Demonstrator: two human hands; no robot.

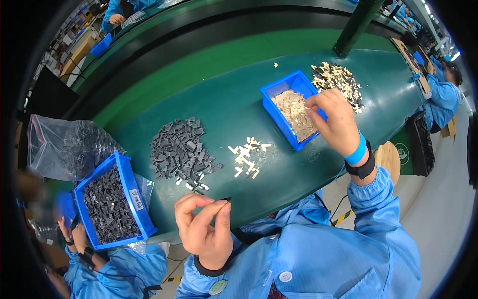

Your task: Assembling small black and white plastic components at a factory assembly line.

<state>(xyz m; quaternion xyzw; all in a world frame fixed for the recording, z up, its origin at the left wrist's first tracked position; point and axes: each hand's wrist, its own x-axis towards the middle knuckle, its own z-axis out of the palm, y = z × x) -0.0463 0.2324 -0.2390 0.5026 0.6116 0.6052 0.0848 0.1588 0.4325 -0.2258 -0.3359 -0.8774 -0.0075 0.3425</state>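
My left hand (206,231) is closed in a pinch above the near edge of the green table. A small dark plastic piece (228,200) shows at its fingertips. My right hand (336,122) reaches over a blue bin (279,118) of small flat beige pieces (295,110), thumb and forefinger pressed together at the bin's right side. Whatever lies between those fingertips is too small to make out. Between the hands, a loose scatter of small cream pieces (244,158) lies on the table. Left of it spreads a pile of dark grey plastic pieces (177,149).
A second blue bin (133,197) full of dark pieces stands at the left, beside a clear plastic bag (69,147). Mixed cream and black pieces (343,82) are heaped beyond the right hand. A green post (356,30) rises behind. Co-workers sit left, right and across.
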